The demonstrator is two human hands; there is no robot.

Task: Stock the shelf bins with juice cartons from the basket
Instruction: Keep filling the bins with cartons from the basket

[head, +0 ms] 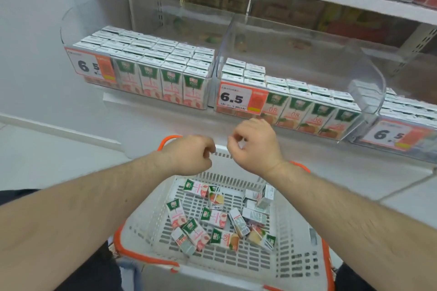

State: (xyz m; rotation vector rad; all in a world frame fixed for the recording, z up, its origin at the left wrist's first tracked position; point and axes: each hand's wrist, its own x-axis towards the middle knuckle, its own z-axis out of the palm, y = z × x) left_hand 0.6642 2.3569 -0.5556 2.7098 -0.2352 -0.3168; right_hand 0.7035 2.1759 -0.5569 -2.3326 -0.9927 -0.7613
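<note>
- Nearest, the basket holds about a dozen loose juice cartons, printed "100%" and "08"; tumbled together, flavours could get mixed.
- Above its far rim, the left hand and right hand hover loosely curled, holding nothing.
- Beyond the basket, the shelf bins carry "6.5" tags; the middle one has room.

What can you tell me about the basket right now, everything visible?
The basket is pale grey slotted plastic with an orange rim and orange handles. It sits upright, low in view below the shelf bins, between the person's forearms. Loose juice cartons lie jumbled on its floor, most on their sides, with much of the floor bare. The left hand and right hand hover over its far edge, empty; contact is unclear.
</note>
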